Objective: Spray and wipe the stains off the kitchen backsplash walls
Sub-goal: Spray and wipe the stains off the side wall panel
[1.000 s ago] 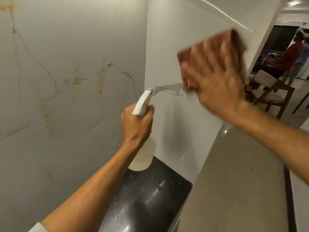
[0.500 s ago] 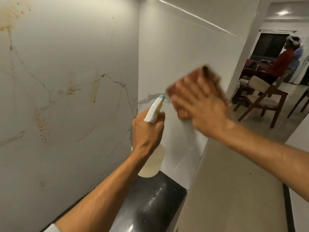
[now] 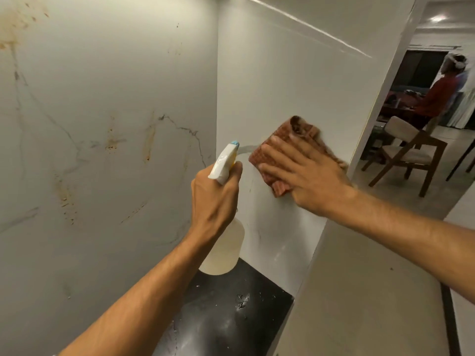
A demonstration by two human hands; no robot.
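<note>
My left hand (image 3: 214,199) grips the neck of a white spray bottle (image 3: 223,249) with a blue nozzle tip, held upright near the corner of the two white marble backsplash walls. My right hand (image 3: 305,176) presses a reddish-brown waffle cloth (image 3: 267,152) flat against the right wall (image 3: 295,73), fingers spread over it. A grey streak runs on that wall between the nozzle and the cloth. The left wall (image 3: 102,98) carries orange-brown stains (image 3: 149,142) and splatters in several spots.
A black countertop (image 3: 231,312) with white specks lies below the corner. A beige ledge (image 3: 359,291) runs under my right forearm. Through the opening at right stand a wooden chair (image 3: 408,152) and a person in red (image 3: 437,96).
My right hand has brought the cloth down the right wall from high up to level with the nozzle, over the grey streak. The bottle has stayed in my left hand.
</note>
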